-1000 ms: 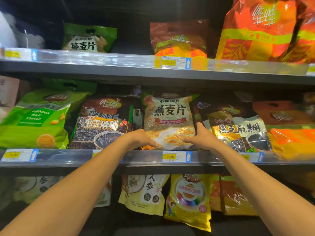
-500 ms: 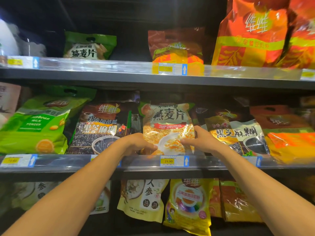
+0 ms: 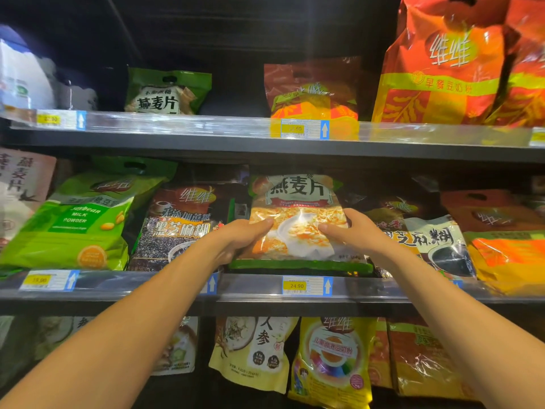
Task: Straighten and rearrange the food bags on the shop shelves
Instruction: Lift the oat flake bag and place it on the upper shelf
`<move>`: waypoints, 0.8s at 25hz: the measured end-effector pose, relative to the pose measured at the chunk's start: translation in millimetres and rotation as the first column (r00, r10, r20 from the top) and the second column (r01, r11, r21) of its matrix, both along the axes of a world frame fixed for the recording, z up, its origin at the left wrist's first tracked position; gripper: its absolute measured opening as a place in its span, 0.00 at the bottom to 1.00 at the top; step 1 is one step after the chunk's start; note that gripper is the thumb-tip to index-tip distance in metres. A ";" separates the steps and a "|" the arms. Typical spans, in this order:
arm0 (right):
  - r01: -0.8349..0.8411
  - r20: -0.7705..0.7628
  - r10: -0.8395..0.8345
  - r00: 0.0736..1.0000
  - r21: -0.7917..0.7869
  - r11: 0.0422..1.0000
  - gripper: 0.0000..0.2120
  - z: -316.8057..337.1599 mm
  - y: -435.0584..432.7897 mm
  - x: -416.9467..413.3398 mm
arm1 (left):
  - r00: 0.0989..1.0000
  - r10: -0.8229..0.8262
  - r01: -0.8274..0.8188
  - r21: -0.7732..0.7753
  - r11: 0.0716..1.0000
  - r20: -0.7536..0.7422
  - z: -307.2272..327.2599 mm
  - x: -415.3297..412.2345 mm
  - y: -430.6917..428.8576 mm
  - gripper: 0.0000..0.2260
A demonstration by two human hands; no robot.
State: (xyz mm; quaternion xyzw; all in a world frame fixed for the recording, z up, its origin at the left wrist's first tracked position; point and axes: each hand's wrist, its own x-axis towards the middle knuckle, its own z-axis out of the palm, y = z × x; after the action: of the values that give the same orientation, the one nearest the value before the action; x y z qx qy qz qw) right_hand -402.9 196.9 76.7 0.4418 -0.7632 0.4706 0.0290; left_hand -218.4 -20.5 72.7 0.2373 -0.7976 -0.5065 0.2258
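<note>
- Plastic oat bag (image 3: 296, 219), printed 燕麦片, upright on middle shelf (image 3: 253, 292); left hand (image 3: 244, 239) and right hand (image 3: 358, 234) grip its sides, fingers wrapped round, thumbs on front.
- Since half a second ago: bag raised, green bottom edge now showing.
- Price tag (image 3: 306, 286) below reads 24.90; green bag (image 3: 73, 225) leftward reads "soybean MILK POWDER".

Glossy crinkled plastic oat bag (image 3: 298, 219); matt grey metal shelf (image 3: 265, 149) w/ clear strip.

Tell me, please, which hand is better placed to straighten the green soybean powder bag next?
Likely left. The left hand grips the oat bag at its left edge, nearer the soybean bag; the right hand is farther away.
</note>
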 end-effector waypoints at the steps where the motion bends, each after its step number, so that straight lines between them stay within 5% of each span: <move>1: -0.012 0.003 0.012 1.000 -0.020 1.000 0.50 3.4 0.7 4.7 | 1.000 0.007 -0.007 -0.017 1.000 -0.004 2.1 1.8 1.4 0.36; 4: -0.027 0.033 0.029 0.999 -0.051 0.998 0.30 12.1 3.7 17.3 | 1.000 -0.012 0.012 -0.033 0.999 -0.005 6.2 3.2 1.9 0.58; 6: -0.063 0.117 0.069 0.991 -0.060 0.996 0.29 15.9 6.5 23.7 | 1.000 -0.020 0.019 -0.057 0.998 -0.021 6.6 6.1 1.5 0.61; 10: -0.112 0.312 0.117 0.943 -0.034 0.993 0.33 22.5 18.2 44.7 | 0.996 -0.069 0.066 -0.058 0.996 -0.052 6.7 20.2 9.4 0.53; 17: -0.043 0.370 0.029 0.929 0.030 0.999 0.34 17.2 38.4 84.7 | 0.991 -0.125 0.119 -0.103 0.988 -0.055 1.1 62.2 31.2 0.30; 20: -0.035 0.357 0.020 0.934 0.037 0.999 0.35 11.8 41.4 105.1 | 0.989 -0.138 0.130 -0.112 0.985 -0.061 -2.7 85.2 35.1 0.33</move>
State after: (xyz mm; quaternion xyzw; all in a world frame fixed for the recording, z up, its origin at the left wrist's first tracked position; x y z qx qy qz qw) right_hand -297.8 238.3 88.5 0.3602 -0.7594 0.5269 -0.1260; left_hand -133.1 14.6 70.0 0.1531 -0.8298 -0.4845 0.2307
